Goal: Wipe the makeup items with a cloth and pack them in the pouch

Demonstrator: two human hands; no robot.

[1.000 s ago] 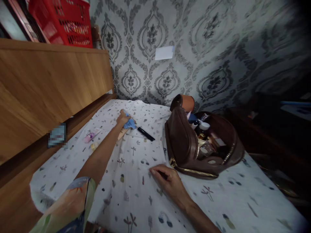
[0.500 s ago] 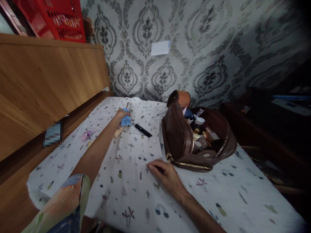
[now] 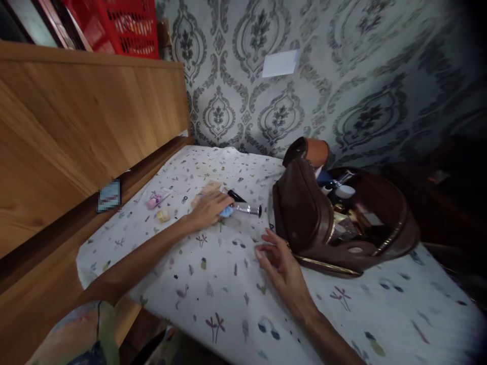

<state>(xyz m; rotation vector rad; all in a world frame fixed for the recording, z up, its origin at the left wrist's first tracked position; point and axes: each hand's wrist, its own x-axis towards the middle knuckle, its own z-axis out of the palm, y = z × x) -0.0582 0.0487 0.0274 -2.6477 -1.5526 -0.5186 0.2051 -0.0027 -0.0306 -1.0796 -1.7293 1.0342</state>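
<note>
My left hand [image 3: 207, 210] is wrapped round a light-blue cloth [image 3: 227, 211] and a slim, shiny silver-clear tube [image 3: 247, 208] whose dark-rimmed end points right. My right hand [image 3: 283, 263] is just right of the tube, fingers apart and holding nothing, beside the front of a brown toiletry bag [image 3: 300, 208]. The bag stands unzipped, with several cosmetics inside, among them a white-lidded jar [image 3: 345, 191]. Behind the tube lies a black stick-shaped cosmetic [image 3: 236, 196]. Something beige and flat [image 3: 213, 187] is partly hidden behind my left hand.
A pink tube [image 3: 158, 198] and a small yellowish container [image 3: 163, 216] lie left on the patterned white cloth [image 3: 228, 299]. A wooden cabinet [image 3: 95, 101] borders the left, with a red basket [image 3: 131, 28] on top. The wallpapered wall [image 3: 243, 101] closes the back.
My left hand has come nearer and to the right with the blue cloth and tube, the tube now pointing right. My right hand has opened its fingers. The camera view has shifted left.
</note>
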